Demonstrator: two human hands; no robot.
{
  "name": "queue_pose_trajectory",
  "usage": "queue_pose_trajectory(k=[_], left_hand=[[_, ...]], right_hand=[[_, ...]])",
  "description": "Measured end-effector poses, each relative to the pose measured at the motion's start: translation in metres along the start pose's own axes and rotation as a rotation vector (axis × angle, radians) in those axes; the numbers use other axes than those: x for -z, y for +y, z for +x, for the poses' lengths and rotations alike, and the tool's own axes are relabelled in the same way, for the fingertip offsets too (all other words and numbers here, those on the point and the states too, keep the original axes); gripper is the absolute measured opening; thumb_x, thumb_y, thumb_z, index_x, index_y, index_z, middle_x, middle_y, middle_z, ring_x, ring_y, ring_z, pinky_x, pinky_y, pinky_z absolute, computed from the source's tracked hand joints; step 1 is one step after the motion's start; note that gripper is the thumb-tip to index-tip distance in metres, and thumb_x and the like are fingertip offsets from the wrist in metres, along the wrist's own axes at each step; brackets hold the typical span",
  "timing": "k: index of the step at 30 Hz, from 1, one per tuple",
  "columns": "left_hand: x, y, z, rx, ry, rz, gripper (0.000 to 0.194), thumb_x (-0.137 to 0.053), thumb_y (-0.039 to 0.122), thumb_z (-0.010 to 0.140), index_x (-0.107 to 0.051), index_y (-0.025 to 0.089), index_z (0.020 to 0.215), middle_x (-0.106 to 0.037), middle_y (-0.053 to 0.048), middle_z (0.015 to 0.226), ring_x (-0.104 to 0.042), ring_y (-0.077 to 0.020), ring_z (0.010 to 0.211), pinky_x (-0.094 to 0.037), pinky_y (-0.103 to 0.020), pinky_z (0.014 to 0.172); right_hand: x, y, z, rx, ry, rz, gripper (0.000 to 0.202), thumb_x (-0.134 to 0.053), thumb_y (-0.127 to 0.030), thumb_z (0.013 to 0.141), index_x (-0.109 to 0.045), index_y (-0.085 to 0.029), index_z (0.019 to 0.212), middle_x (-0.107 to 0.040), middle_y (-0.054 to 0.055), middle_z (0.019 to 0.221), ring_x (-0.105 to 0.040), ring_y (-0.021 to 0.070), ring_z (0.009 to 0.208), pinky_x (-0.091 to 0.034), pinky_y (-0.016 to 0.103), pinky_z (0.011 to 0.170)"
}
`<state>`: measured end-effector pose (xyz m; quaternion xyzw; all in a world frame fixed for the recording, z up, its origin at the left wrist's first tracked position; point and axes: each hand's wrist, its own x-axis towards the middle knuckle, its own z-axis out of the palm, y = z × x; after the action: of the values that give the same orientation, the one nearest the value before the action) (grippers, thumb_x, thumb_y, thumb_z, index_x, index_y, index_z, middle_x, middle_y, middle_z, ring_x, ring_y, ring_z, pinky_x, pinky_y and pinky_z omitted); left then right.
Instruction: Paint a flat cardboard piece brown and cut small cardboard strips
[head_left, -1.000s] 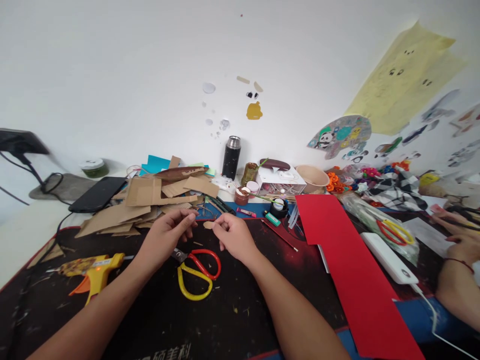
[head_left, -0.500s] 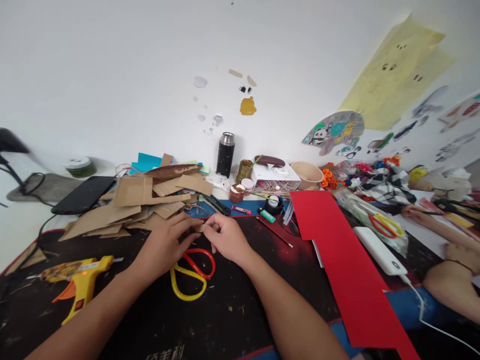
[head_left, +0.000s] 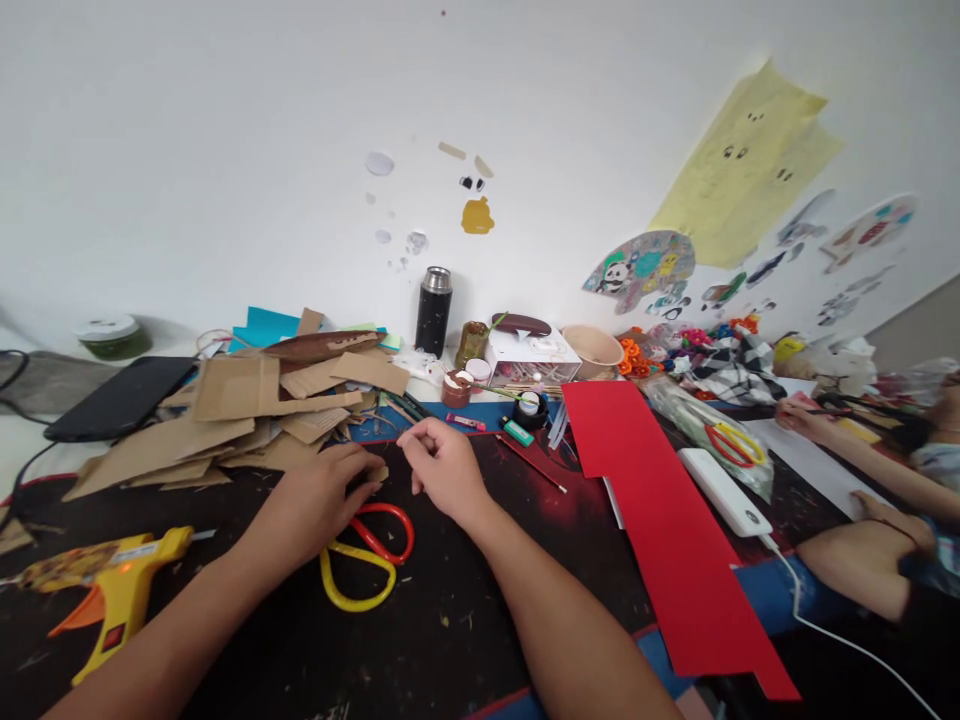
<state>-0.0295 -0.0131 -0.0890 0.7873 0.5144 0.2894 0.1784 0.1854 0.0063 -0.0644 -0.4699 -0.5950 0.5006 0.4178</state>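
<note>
Between the fingertips of my left hand (head_left: 319, 510) is a small piece of brown cardboard (head_left: 381, 474). My right hand (head_left: 444, 468) is a short gap to the right of it, its fingers curled in with thumb near the index finger; nothing shows in them. Scissors with one red and one yellow handle (head_left: 360, 602) lie on the dark mat just below my left hand, which covers their blades. A yellow glue gun (head_left: 127, 590) rests on its side left of my left forearm.
Cardboard scraps (head_left: 176, 445) are piled behind my left hand. A black bottle (head_left: 433, 315) stands by the wall. Right of my hands lie a red pencil (head_left: 531, 463), red card (head_left: 645, 520) and a white power strip (head_left: 724, 492). Another person's arms (head_left: 862, 560) rest at the far right.
My right hand has come away from the cardboard piece, leaving it in my left hand. The view has shifted to the right.
</note>
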Motion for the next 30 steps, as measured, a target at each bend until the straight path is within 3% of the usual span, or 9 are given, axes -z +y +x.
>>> queue_pose_trajectory(k=[9, 20, 25, 30], left_hand=[[-0.014, 0.005, -0.001, 0.040, -0.078, -0.002, 0.020, -0.064, 0.040, 0.097, -0.081, 0.031, 0.101, -0.084, -0.006, 0.108, -0.079, -0.0308, 0.109, -0.059, -0.039, 0.094], [-0.023, -0.005, 0.002, 0.099, -0.106, 0.019, 0.026, -0.061, 0.043, 0.097, -0.082, 0.032, 0.109, -0.082, -0.004, 0.104, -0.079, -0.0275, 0.103, -0.057, -0.036, 0.089], [-0.027, -0.008, 0.002, 0.102, -0.095, 0.013, 0.032, -0.059, 0.047, 0.097, -0.083, 0.031, 0.112, -0.083, -0.005, 0.108, -0.079, -0.0268, 0.104, -0.059, -0.035, 0.089], [-0.032, -0.014, 0.001, 0.132, -0.072, 0.014, 0.045, -0.056, 0.056, 0.096, -0.084, 0.031, 0.119, -0.082, -0.005, 0.104, -0.080, -0.0277, 0.101, -0.059, -0.037, 0.090]], right_hand=[[-0.006, 0.012, 0.004, -0.004, 0.100, 0.201, 0.026, -0.074, -0.049, 0.091, -0.065, -0.024, 0.085, -0.049, -0.012, 0.047, -0.051, 0.0124, 0.036, -0.035, 0.022, 0.041], [-0.003, 0.017, -0.007, -0.067, 0.055, 0.188, 0.029, -0.074, -0.051, 0.090, -0.068, -0.023, 0.089, -0.049, -0.012, 0.046, -0.051, 0.0130, 0.035, -0.036, 0.022, 0.039], [0.010, 0.022, -0.016, -0.113, 0.005, 0.130, 0.029, -0.075, -0.051, 0.093, -0.069, -0.023, 0.092, -0.053, -0.012, 0.047, -0.054, 0.0134, 0.037, -0.036, 0.022, 0.042], [0.027, 0.020, -0.019, -0.165, 0.085, 0.216, 0.032, -0.082, -0.051, 0.086, -0.071, -0.021, 0.089, -0.053, -0.011, 0.046, -0.052, 0.0130, 0.035, -0.034, 0.022, 0.040]])
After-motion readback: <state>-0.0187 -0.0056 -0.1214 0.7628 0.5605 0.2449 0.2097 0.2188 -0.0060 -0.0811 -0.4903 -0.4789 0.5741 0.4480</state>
